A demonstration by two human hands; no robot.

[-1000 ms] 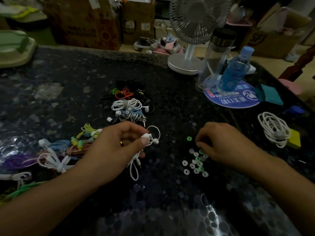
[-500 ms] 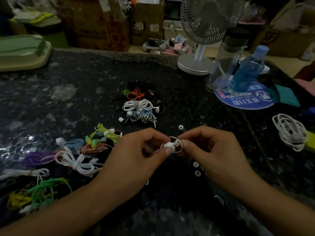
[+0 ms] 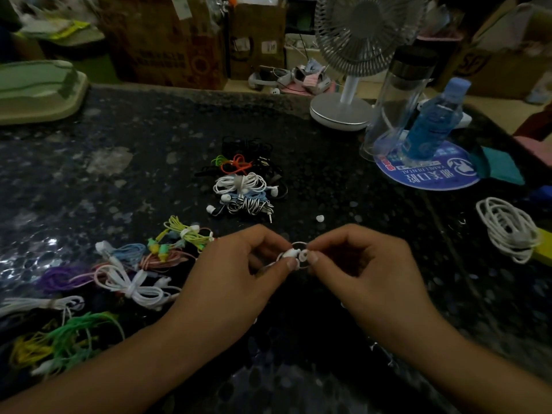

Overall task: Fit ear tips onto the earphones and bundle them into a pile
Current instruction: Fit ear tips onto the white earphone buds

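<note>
White earbud (image 3: 291,253) is pinched in the left hand (image 3: 239,273), nozzle pointing right. The right hand (image 3: 358,270) pinches an ear tip (image 3: 303,256) against that nozzle, axes roughly in line. The bundled pile (image 3: 245,180) lies beyond on the bench (image 3: 149,144).

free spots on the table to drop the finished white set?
Widest bare patch: the dark speckled tabletop between the pale green tray and the bundled earphone pile. Also a bare strip between that pile and the round blue mat. Crowded: the loose coloured earphones beside the left hand.
</note>
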